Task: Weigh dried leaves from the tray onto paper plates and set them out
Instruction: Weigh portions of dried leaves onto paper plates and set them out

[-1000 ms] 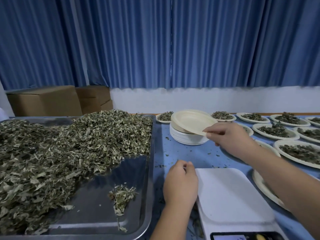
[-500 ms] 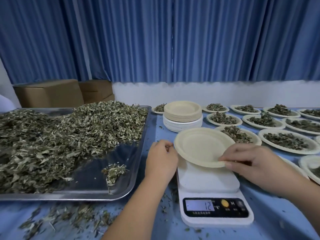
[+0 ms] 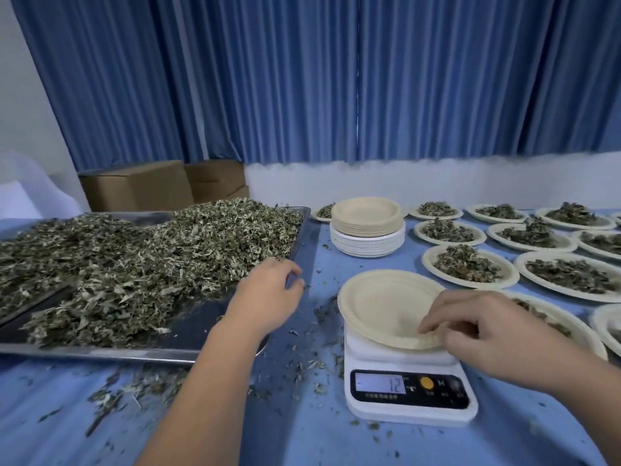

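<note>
An empty paper plate [image 3: 379,304] sits on the white kitchen scale [image 3: 406,391], whose display reads 12. My right hand [image 3: 484,334] lies over the plate's near right rim, fingertips touching it. My left hand [image 3: 268,297] hovers with loosely curled fingers over the right end of the steel tray [image 3: 141,353] and holds nothing. The tray carries a big heap of dried leaves [image 3: 134,260].
A stack of unused paper plates [image 3: 367,227] stands behind the scale. Several plates filled with leaves [image 3: 467,265] cover the table's right side. Loose leaf bits litter the blue tabletop [image 3: 100,415]. Cardboard boxes [image 3: 141,186] sit behind the tray, before blue curtains.
My right hand brought a plate from the stack and set it on the scale. My left hand left the scale's corner and moved left, over the tray.
</note>
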`<state>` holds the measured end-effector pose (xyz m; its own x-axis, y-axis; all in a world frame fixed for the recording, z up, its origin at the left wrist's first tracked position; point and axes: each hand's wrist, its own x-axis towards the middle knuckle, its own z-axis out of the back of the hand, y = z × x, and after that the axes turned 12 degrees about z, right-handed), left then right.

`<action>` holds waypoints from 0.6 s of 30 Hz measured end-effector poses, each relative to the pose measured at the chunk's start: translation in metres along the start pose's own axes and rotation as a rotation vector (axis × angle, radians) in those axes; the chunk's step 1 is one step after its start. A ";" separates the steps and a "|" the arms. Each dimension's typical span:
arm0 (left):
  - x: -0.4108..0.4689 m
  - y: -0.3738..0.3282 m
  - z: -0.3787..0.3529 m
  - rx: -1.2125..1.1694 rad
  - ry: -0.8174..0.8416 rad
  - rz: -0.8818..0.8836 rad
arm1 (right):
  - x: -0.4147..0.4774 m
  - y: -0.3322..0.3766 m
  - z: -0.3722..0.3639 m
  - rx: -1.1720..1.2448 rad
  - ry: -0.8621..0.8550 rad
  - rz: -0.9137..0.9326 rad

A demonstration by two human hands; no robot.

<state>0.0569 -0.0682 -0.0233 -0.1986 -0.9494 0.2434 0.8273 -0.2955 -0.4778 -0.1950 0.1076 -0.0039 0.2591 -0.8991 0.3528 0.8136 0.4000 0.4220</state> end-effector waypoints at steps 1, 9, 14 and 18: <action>0.004 0.006 0.002 0.084 -0.011 0.063 | 0.000 0.000 0.000 0.001 -0.022 0.005; 0.006 0.025 0.014 0.198 0.481 0.367 | 0.003 -0.009 -0.008 -0.023 -0.194 0.000; 0.004 0.027 0.029 0.197 0.473 0.309 | 0.006 -0.012 -0.008 -0.006 -0.245 -0.018; 0.026 0.031 0.027 0.280 0.230 0.210 | 0.007 -0.017 -0.009 -0.012 -0.298 -0.009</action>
<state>0.0914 -0.0993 -0.0083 -0.0963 -0.9943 -0.0452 0.9670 -0.0827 -0.2409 -0.2023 0.0931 -0.0167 0.0886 -0.8100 0.5797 0.8219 0.3882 0.4168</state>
